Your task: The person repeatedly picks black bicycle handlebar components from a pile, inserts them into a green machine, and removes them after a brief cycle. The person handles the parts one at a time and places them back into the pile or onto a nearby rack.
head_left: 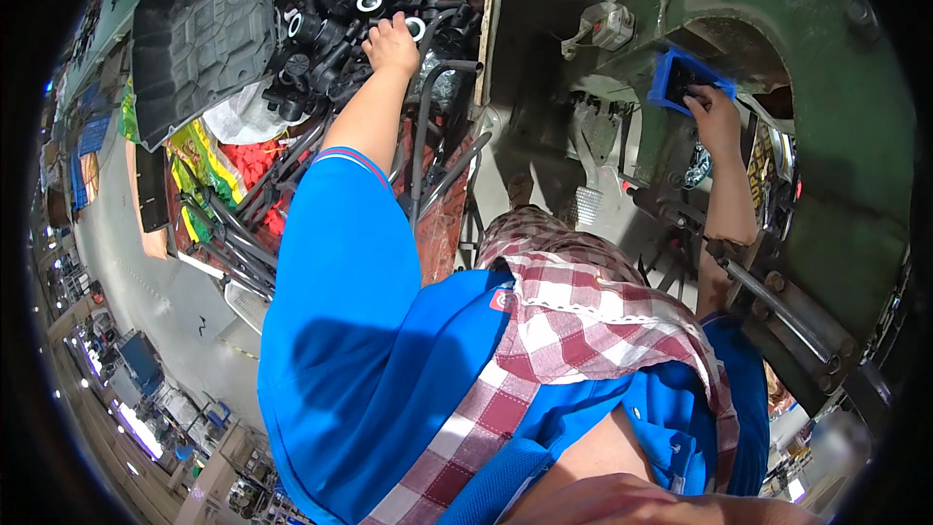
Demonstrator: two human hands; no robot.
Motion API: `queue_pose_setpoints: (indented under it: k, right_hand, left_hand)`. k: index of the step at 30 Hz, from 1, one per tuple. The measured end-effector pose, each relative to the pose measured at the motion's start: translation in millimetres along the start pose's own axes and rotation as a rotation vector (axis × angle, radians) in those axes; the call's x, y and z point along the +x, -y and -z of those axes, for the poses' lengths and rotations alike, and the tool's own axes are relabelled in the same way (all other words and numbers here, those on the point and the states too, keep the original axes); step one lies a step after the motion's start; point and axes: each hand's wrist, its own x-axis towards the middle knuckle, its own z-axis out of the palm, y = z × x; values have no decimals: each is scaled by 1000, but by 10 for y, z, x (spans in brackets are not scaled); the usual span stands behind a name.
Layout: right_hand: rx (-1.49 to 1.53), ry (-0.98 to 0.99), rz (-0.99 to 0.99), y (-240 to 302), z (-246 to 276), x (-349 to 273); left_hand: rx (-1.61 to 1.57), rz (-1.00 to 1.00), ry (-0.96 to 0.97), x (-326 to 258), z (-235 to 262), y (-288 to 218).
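At the upper left, my left hand (392, 45) is closed over the pile, its fingers curled on a black plastic part with a white ring (415, 29). Around it lie many similar black tubular parts (368, 3), several showing white rings at their ends. Over on the right, my right hand (714, 119) reaches to a small blue bin (665, 78) with dark contents. Its thumb and fingers are bent together at the bin's opening; whatever they pinch is too small to make out.
A large black moulded tray (209, 39) leans at the far left. Bent black tubes (428, 136) and red pieces (255, 163) lie below the pile. A green machine (846, 165) fills the right side, with a metal rod (777, 306) near my right forearm.
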Motion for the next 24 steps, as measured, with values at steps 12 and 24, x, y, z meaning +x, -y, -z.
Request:
queue_pose_setpoints:
  k: [12,24]
  right_hand:
    - [118,-240,-79,83,-36,-109]
    - [678,26,-242,-545,394,-1357]
  left_hand:
    - [175,-88,-69,-227,297,-115]
    - [305,-90,194,277,15,18]
